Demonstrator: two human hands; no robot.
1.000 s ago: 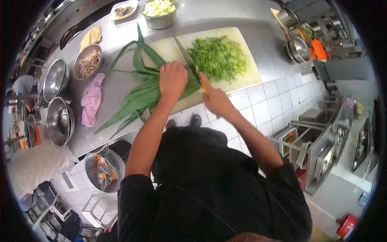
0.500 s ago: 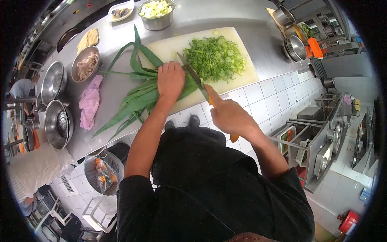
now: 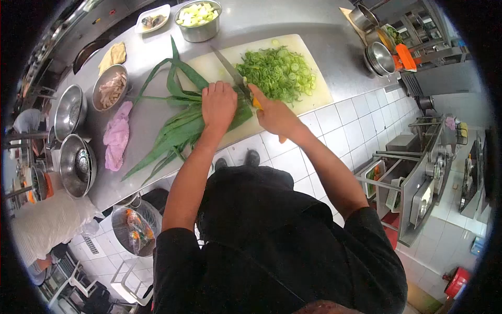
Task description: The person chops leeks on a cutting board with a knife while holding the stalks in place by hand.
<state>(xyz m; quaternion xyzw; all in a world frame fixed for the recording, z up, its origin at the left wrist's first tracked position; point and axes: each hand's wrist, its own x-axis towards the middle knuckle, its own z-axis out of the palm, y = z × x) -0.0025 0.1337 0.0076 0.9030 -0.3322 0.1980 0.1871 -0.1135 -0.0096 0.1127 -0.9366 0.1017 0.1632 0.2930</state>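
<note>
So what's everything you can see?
Table: one, silver, under food
Board: one, cream, on table
Long leaves: several, green, across board's edge
Chopped greens: one pile, green, on board
Knife: one, silver, over board
Pot: one, silver, table's back
Pale pieces: many, cream, inside pot
Dish: one, white, beside pot
Pink cloth: one, pink, table's left
Yellow cloth: one, yellow, table's left
Small bowl: one, silver, between cloths
Big bowls: at least two, silver, far left
Stacked bowls: several, silver, table's right
Bucket: one, grey, floor, left
Far clutter: mixed, too small to tell
Shoes: two, dark, on floor
Left hand: one, bare, on leaves
Right hand: one, bare, on knife
</note>
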